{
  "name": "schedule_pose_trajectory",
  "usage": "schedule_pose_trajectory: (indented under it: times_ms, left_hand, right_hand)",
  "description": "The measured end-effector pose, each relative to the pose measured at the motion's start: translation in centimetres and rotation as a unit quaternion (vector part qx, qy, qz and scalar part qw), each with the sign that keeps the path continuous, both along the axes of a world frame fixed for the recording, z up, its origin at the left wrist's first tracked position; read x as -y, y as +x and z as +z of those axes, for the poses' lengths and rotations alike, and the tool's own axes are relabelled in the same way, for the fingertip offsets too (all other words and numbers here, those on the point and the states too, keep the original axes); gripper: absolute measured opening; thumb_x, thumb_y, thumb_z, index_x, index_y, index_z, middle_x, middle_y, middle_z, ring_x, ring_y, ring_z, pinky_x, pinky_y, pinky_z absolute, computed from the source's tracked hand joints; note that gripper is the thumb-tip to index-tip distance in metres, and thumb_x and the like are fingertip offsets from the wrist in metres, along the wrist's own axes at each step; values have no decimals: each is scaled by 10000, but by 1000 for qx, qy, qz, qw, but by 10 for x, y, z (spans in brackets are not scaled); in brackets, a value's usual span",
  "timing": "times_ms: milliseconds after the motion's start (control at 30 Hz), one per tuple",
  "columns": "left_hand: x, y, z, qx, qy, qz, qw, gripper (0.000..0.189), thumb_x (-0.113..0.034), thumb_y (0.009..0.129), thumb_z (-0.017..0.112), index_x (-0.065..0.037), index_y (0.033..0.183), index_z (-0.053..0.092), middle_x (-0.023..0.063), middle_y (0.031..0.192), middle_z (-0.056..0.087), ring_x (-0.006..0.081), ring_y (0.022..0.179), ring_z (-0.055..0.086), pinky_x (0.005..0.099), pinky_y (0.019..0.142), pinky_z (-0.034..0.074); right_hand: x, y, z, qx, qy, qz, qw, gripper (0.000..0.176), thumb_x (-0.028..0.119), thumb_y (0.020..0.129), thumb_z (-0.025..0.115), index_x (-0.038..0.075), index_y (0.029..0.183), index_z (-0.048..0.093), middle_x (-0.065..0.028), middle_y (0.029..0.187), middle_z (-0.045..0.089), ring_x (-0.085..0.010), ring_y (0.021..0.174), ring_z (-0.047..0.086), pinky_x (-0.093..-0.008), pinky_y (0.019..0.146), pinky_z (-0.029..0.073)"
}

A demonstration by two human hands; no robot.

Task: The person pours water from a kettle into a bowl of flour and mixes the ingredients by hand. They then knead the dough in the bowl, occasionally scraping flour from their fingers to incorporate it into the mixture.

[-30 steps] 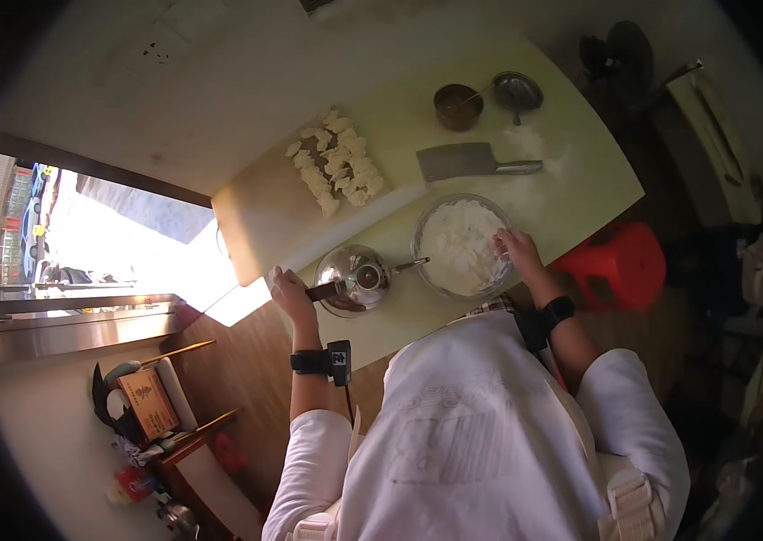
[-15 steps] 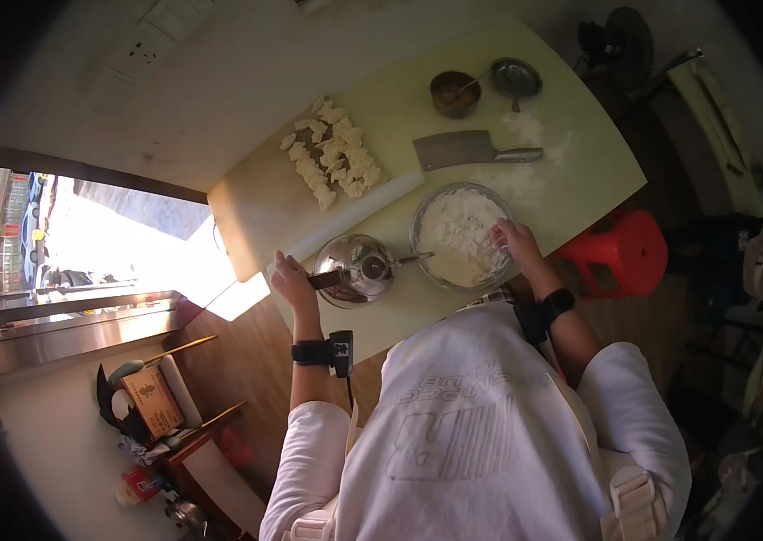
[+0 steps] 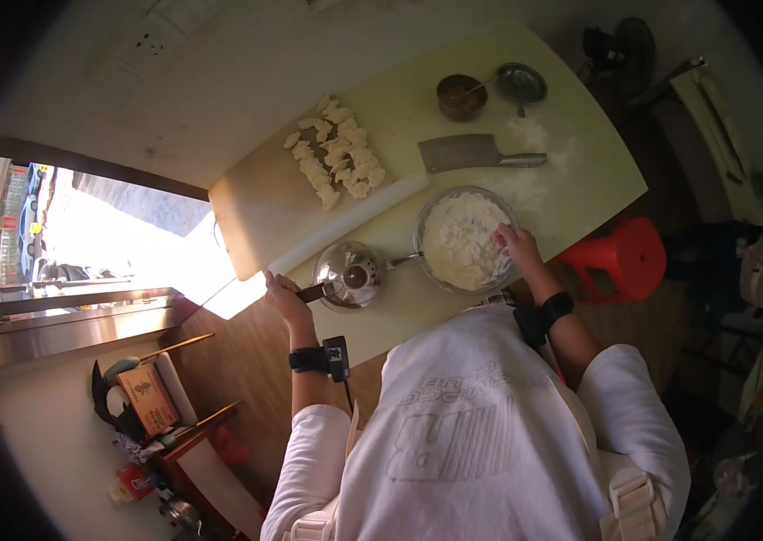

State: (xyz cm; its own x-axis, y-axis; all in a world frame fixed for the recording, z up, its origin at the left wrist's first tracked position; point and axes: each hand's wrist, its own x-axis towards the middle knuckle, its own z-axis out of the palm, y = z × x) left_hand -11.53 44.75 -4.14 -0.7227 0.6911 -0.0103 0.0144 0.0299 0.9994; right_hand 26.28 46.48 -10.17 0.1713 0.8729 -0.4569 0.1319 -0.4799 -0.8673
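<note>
My left hand (image 3: pixel 288 300) is wrapped round the dark handle of a shiny metal kettle (image 3: pixel 350 277). The kettle's spout points right and ends close to the left rim of a clear bowl (image 3: pixel 418 233). White flour (image 3: pixel 467 230) in clumps fills much of that bowl, with a paler, wet-looking patch at its lower left. My right hand (image 3: pixel 515 245) is at the bowl's right side, its fingers closed together over the flour inside the rim; what they hold cannot be made out.
Beyond the bowl lie a cleaver (image 3: pixel 461 153), a small brown pot (image 3: pixel 461 97) and a dark metal ladle (image 3: pixel 522 83). Several dough pieces (image 3: pixel 345 149) rest on a board (image 3: pixel 251 207) at the back left. A red stool (image 3: pixel 638 259) stands right of the table.
The kettle has shifted slightly left and looks smaller and more level; its spout has drawn back from over the bowl. My right hand's fingers have come closer together.
</note>
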Motion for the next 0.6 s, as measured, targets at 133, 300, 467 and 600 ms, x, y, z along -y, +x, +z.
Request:
schedule_pose_trajectory:
  times_ms: [133, 300, 467, 600]
  left_hand:
    - [10, -17, -19, 99, 26, 54, 993, 433, -289, 827, 344, -116, 443, 243, -9, 395, 261, 93, 381, 268, 227, 391, 223]
    - [32, -18, -27, 248, 2, 164, 955, 461, -391, 802, 337, -149, 424, 233, -19, 365, 227, 101, 316, 258, 223, 312, 181]
    - [44, -24, -26, 273, 40, 186, 943, 469, -426, 797, 306, -155, 420, 236, -17, 352, 240, 103, 291, 252, 208, 292, 175]
    - [49, -43, -37, 250, 40, 205, 946, 484, -441, 798, 292, -152, 417, 218, -14, 347, 229, 106, 287, 239, 213, 287, 169]
  right_hand:
    - [1, -2, 1, 17, 17, -6, 1000, 296, 279, 795, 445, 11, 718, 544, -18, 596, 531, -82, 496, 453, -212, 458, 365]
    - [2, 2, 0, 34, 27, -5, 999, 303, 283, 792, 453, 1, 728, 543, -29, 625, 549, -80, 504, 454, -215, 457, 362]
    - [2, 2, 6, 40, 36, -20, 998, 302, 280, 789, 460, -6, 753, 548, -44, 639, 559, -82, 501, 451, -216, 454, 359]
    - [4, 6, -3, 52, 19, -15, 998, 307, 286, 780, 475, -12, 793, 551, -69, 666, 565, -110, 530, 478, -228, 476, 376]
